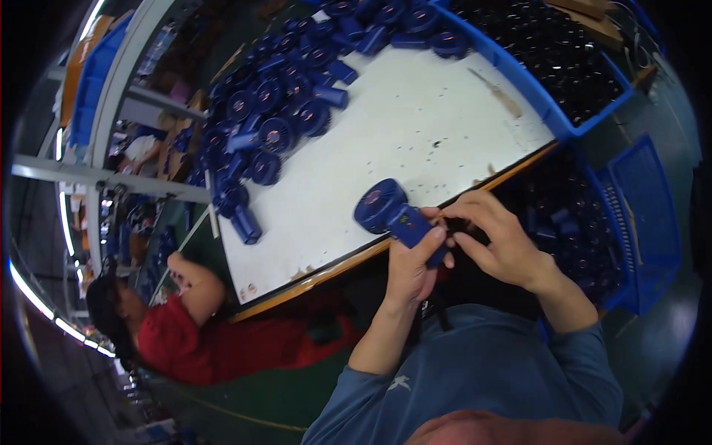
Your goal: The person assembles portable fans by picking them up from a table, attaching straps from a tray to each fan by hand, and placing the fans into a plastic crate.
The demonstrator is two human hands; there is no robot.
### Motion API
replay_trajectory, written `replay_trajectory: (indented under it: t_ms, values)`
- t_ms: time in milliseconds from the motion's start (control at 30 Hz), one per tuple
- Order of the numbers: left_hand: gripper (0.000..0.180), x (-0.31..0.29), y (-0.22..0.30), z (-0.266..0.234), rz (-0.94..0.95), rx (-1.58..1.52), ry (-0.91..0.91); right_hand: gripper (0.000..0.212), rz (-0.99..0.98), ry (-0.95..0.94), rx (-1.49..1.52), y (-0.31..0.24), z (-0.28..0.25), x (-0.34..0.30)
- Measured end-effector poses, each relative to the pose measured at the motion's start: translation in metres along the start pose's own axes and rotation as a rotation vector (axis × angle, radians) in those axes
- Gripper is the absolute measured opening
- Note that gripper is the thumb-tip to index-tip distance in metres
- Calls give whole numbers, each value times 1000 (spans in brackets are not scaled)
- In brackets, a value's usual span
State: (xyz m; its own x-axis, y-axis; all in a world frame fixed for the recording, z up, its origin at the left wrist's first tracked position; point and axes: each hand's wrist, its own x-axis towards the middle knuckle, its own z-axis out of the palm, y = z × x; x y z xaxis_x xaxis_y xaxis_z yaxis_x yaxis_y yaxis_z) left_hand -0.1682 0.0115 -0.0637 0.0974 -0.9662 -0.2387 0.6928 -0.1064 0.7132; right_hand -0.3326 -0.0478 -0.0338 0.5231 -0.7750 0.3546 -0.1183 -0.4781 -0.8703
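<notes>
A dark blue handheld fan (406, 224) is gripped by its handle in my left hand (412, 268), just over the near edge of the white table (356, 193). Its round head points up and to the left, and a small lit green mark shows on the handle. Beside the handle, my right hand (504, 239) has its thumb and fingers bent close together near the fan's side. Whatever lies between those fingertips is too small and dark to make out.
Many blue fans (278, 111) lie heaped along the table's far left. A blue bin (549, 111) of black parts stands at the far right, with a blue crate (641, 222) of blue parts below it. A screwdriver-like tool (504, 96) lies nearby. A person in red (178, 334) sits at left.
</notes>
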Motion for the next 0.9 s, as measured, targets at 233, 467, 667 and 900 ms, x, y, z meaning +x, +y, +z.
replay_trajectory:
  t_ms: [233, 467, 667, 900]
  values:
    - [42, -23, 10, -9, -228, 43, -236, 34, -297, -170, -92, -5, -19, 8]
    - [62, -31, -2, -19, -236, 19, -334, 27, -391, -221, -262, -7, 2, 27]
    - [90, -20, 0, -16, -199, -75, -243, 40, -365, -287, -381, -1, 11, 28]
    - [52, -18, -16, 16, -98, -134, 104, 62, -209, -238, -497, -13, 10, 6]
